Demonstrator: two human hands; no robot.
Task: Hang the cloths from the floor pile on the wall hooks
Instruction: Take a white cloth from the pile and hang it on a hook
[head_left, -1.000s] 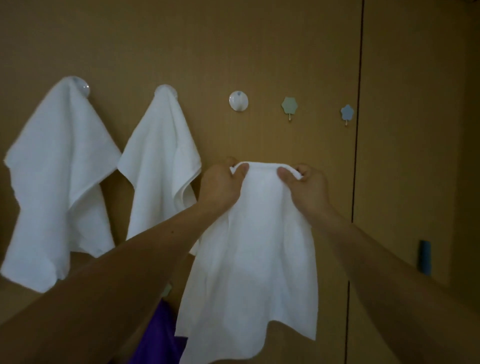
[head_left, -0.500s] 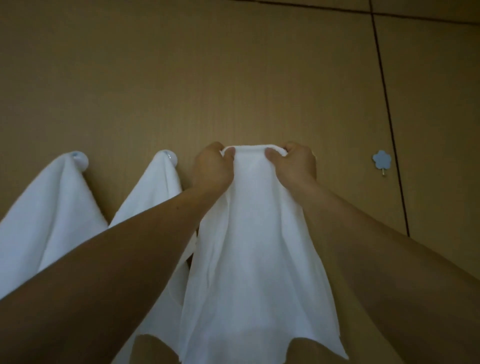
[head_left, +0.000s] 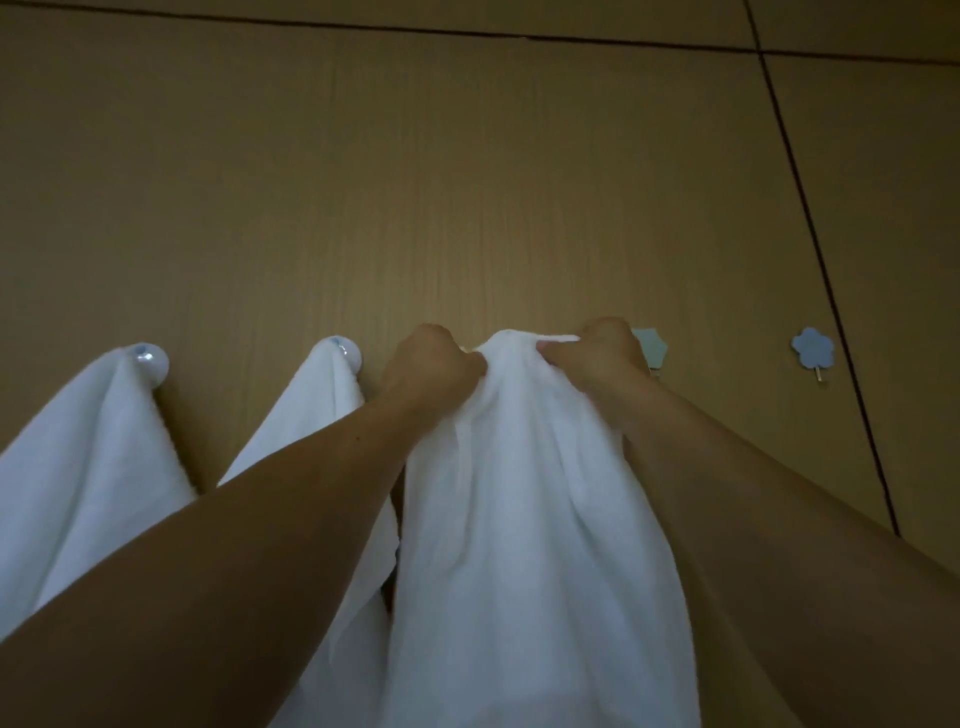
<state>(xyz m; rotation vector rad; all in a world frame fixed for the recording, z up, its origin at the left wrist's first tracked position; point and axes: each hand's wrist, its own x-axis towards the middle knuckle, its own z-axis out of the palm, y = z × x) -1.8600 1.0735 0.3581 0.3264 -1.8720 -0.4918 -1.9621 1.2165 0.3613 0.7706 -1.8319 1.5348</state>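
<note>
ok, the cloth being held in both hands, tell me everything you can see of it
The held cloth is plain white, thin and soft-looking, with loose vertical folds. Its top edge is bunched up at the wall, pinched by the left hand on one side and the right hand on the other. The rest hangs straight down between the forearms and runs out of frame at the bottom. Its left side overlaps the neighbouring hung cloth. Whether it is on a hook yet is hidden.

I'm in a home, I think: dim wood-panel wall (head_left: 467, 182), flower-shaped stick-on hook (head_left: 813, 348), white cloth (head_left: 78, 467) hanging off a round hook (head_left: 150, 361).
</note>
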